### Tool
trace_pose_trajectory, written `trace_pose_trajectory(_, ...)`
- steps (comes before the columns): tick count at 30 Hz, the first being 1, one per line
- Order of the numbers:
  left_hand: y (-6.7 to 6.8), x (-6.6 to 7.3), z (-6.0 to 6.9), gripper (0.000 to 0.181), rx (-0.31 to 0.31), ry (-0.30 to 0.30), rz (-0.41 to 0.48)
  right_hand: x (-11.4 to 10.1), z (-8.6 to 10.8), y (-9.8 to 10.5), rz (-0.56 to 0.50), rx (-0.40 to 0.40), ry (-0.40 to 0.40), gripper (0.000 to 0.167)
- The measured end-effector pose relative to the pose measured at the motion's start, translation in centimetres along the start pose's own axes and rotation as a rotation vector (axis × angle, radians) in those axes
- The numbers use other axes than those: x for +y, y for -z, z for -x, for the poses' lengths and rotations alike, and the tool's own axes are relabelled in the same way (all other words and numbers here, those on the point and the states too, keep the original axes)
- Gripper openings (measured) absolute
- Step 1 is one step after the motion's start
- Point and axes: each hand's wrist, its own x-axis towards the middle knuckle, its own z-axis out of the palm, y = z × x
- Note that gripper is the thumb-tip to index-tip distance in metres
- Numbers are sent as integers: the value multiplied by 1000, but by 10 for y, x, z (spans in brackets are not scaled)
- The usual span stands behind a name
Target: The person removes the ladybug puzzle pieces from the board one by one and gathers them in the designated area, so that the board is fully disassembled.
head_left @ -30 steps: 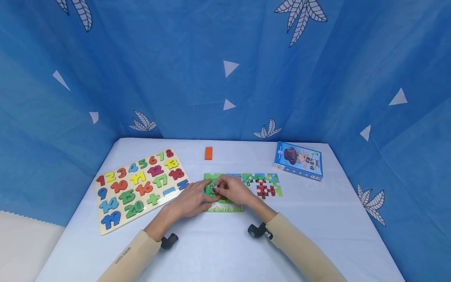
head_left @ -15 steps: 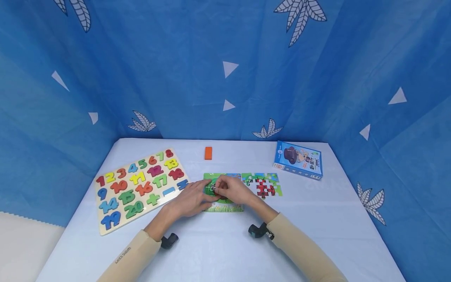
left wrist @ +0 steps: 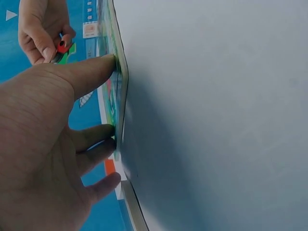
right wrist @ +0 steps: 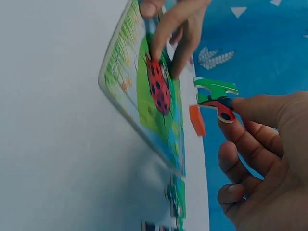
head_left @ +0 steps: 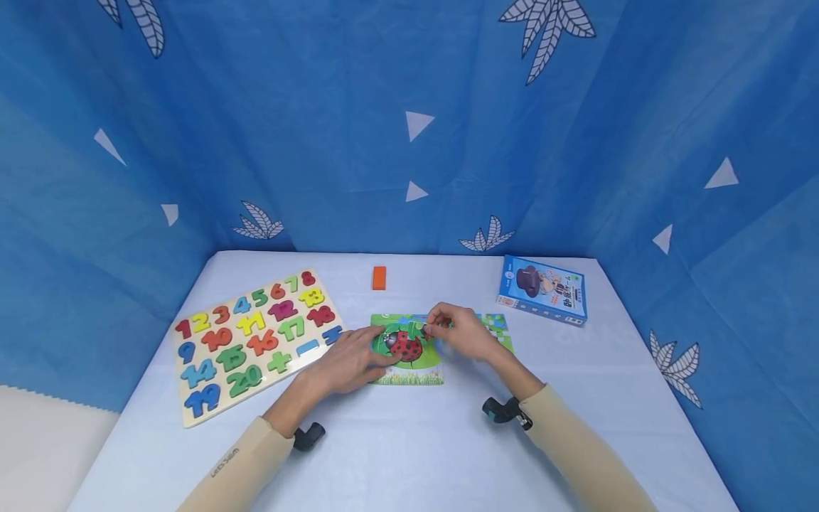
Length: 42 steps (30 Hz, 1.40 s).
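Observation:
The ladybug picture board (head_left: 409,377) lies flat on the table. My left hand (head_left: 345,363) rests its fingertips on the board's left side, the thumb near the ladybug, fingers spread and fairly straight. Above the board's upper right part, my right hand (head_left: 463,333) pinches a green and red jigsaw piece (right wrist: 219,98) between thumb and fingers, raised off the surface in the right wrist view. More jigsaw pieces (head_left: 499,327) lie just right of the board, partly hidden behind the right hand.
A wooden number board (head_left: 256,384) with colourful numerals lies at the left, close to my left hand. An orange block (head_left: 379,278) sits behind the picture board. At the back right lies a blue box (head_left: 544,291). Blue curtains enclose the table's back and sides.
My right hand has moved right and slightly back, lifting a piece from over the ladybug and uncovering the printed picture. The left hand has stayed in place.

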Motion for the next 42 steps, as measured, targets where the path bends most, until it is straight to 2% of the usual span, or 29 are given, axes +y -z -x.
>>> trace_pose_trajectory(3, 1, 1, 0, 35, -2, 0, 7, 7, 5, 12, 13, 5, -15, 6)
trace_pose_trajectory(7, 1, 1, 0, 35, 1, 2, 7, 19, 10, 23, 28, -18, -79, 7)
trace_pose_trajectory(11, 1, 1, 0, 35, 2, 3, -7, 31, 15, 31, 38, -46, -149, 6)
trace_pose_trajectory(14, 1, 0, 0, 36, 2, -4, -11, 37, 17, 34, 54, -61, -167, 7)
trace_pose_trajectory(21, 1, 0, -1, 36, -1, -10, 4, 48, 17, 33, 82, -81, -166, 5)
trace_pose_trajectory(42, -1, -2, 0, 36, 2, 11, -8, 53, 14, 27, 175, -95, -127, 5)
